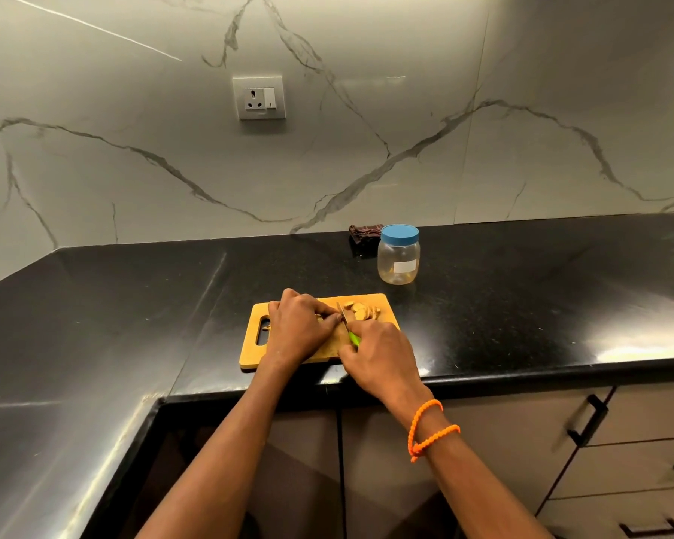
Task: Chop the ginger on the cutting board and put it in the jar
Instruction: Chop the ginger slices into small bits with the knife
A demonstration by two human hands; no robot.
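Chopping is under way at frame centre: the left hand (298, 328) pinches the tan ginger root (360, 313) on the orange wooden cutting board (251, 344) while the right hand (380, 354) grasps the green-handled knife (349, 328), and next the slices need the blue-lidded clear plastic jar (399, 254) opened.

Ginger slices (360, 310) pale tan, heaped at right end of wooden cutting board (382, 301) near counter's front edge. Clear plastic jar (399, 260), blue lid on, upright behind board, apart.
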